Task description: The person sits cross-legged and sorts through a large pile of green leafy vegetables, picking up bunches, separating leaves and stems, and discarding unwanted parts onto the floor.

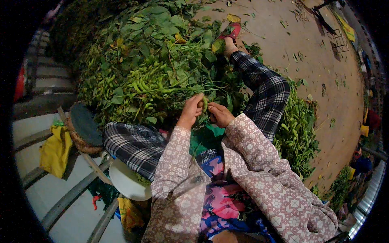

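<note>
Close together above my lap are both hands. My left hand (192, 110) is closed around a green soybean pod (205, 104) that stands up between thumb and fingers. The fingertips of my right hand (221, 114) are pinched at the pod's right side; whether they grip its stem cannot be told. Just beyond the hands, thin green stalks (182, 88) lie across a large heap of leafy soybean plants (158, 36), with many pods (146, 82) showing at its near side. Green cloth or plastic (206, 136) lies between my legs.
More podded plants (296, 130) lie on the brown floor (334, 91) beyond my bent right leg. By my left knee are a round padded stool (85, 127) and a white basin (129, 182) with green contents. A yellow bag (56, 150) hangs near metal bars (74, 194).
</note>
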The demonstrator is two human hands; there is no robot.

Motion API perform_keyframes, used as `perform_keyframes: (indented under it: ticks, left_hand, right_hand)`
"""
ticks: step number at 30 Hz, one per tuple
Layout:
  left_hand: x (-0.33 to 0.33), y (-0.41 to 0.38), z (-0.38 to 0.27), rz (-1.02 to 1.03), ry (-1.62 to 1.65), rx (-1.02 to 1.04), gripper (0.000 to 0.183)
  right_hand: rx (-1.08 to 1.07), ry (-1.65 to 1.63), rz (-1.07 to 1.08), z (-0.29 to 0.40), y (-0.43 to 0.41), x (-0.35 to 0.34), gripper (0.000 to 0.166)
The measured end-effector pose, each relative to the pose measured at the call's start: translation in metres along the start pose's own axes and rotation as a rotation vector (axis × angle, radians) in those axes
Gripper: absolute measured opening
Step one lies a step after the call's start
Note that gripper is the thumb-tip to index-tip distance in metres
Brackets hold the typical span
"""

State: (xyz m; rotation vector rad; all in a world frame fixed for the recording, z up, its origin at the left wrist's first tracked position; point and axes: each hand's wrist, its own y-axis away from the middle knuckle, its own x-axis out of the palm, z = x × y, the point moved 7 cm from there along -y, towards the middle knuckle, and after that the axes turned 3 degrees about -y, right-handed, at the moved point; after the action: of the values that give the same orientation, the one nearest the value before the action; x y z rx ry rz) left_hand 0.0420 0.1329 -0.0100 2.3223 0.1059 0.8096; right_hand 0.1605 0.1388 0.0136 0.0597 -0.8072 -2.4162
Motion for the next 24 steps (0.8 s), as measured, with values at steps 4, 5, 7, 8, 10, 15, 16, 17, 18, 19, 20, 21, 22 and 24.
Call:
perform_keyframes:
  ticks: [4,5,7,8,10,15,16,17,18,19,20,21,22,24]
  left_hand:
    - [-0.007,-0.004,0.011,0.086,0.240,-0.085,0.020]
    - [-0.005,-0.001,0.010,0.048,0.240,-0.073,0.019]
    - [0.000,0.002,0.006,-0.013,0.243,-0.051,0.018]
    - [0.000,0.003,0.005,-0.039,0.250,-0.040,0.018]
    - [0.004,0.006,-0.007,-0.058,-0.001,0.075,0.018]
    - [0.017,0.027,-0.037,-0.021,-0.465,0.181,0.019]
    - [0.013,0.028,-0.034,-0.002,-0.393,0.174,0.018]
    - [0.008,0.027,-0.031,0.017,-0.321,0.167,0.018]
    - [0.009,0.027,-0.029,0.042,-0.253,0.156,0.017]
    - [0.009,0.027,-0.028,0.047,-0.165,0.147,0.016]
    - [0.010,0.027,-0.026,0.052,-0.077,0.137,0.016]
    - [0.011,0.027,-0.025,0.058,0.013,0.127,0.015]
    - [0.010,0.026,-0.023,0.053,0.041,0.131,0.016]
    - [0.005,0.022,-0.017,0.039,0.098,0.144,0.018]
  right_hand:
    - [0.079,-0.316,0.171,0.013,0.004,0.021,0.026]
    - [0.194,-0.310,0.223,0.024,0.016,0.024,0.025]
    - [0.303,-0.279,0.237,0.036,0.027,0.028,0.023]
    - [0.301,-0.252,0.201,0.037,0.026,0.027,0.023]
    - [-0.164,0.019,0.073,0.047,0.011,0.013,0.022]
    - [-0.495,0.260,0.067,0.031,-0.001,0.006,0.021]
    - [-0.273,0.133,0.107,0.031,0.000,0.007,0.021]
    - [-0.006,-0.062,0.152,0.030,0.003,0.011,0.021]
    - [0.263,-0.260,0.188,0.022,0.010,0.015,0.020]
    - [0.256,-0.272,0.195,0.024,0.012,0.014,0.020]
    - [0.250,-0.284,0.203,0.025,0.014,0.013,0.020]
    - [0.245,-0.294,0.208,0.028,0.016,0.014,0.020]
    - [0.241,-0.305,0.165,0.031,0.017,0.014,0.020]
    - [0.231,-0.323,0.083,0.037,0.017,0.019,0.020]
